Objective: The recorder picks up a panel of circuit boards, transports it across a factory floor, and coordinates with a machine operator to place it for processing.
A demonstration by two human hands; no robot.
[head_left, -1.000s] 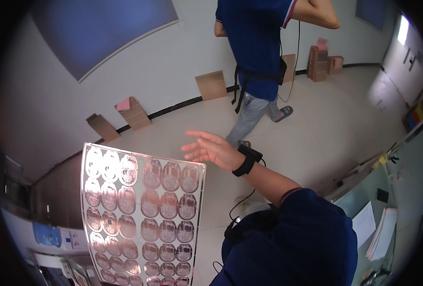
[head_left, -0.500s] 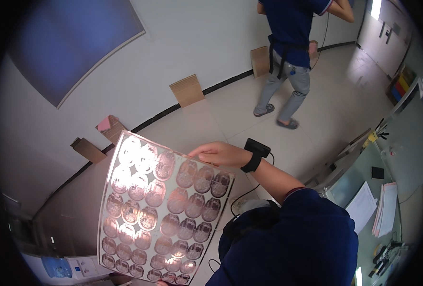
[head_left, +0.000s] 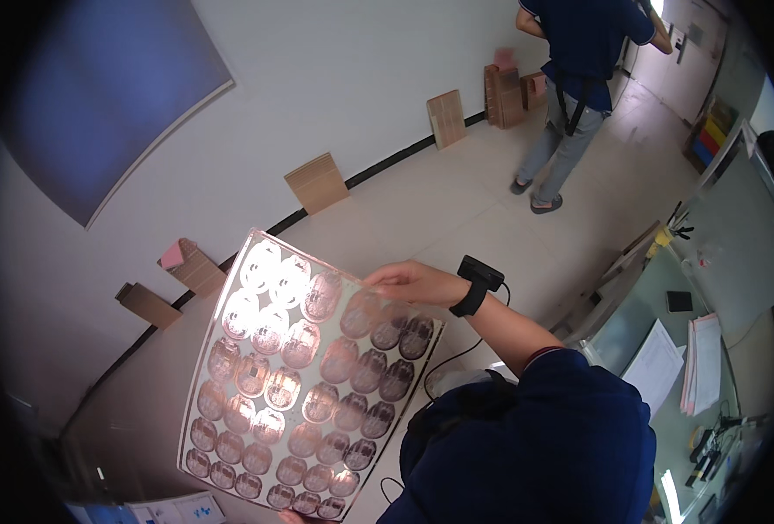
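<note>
Item: one glossy, coppery sheet (head_left: 304,367), printed with rounded shapes in two blocks; held tilted above the floor (head_left: 404,227), left of the wearer's body.

Right hand (head_left: 417,284): placed at the sheet's upper edge, strapped at the wrist; whether the edge is pinched or merely touched cannot be determined.

Left hand (head_left: 291,517): shown as a sliver at the lower edge; its grip cannot be made out.

Stage: judged to be mid-handling. The sheet is raised and both hands are brought to it; it is not yet set down or released. No shape is seen detached.

Obscured: the sheet's underside is hidden; the left hand is cut off by the lower border; some shapes are washed out by glare; fine print is illegible.
</note>
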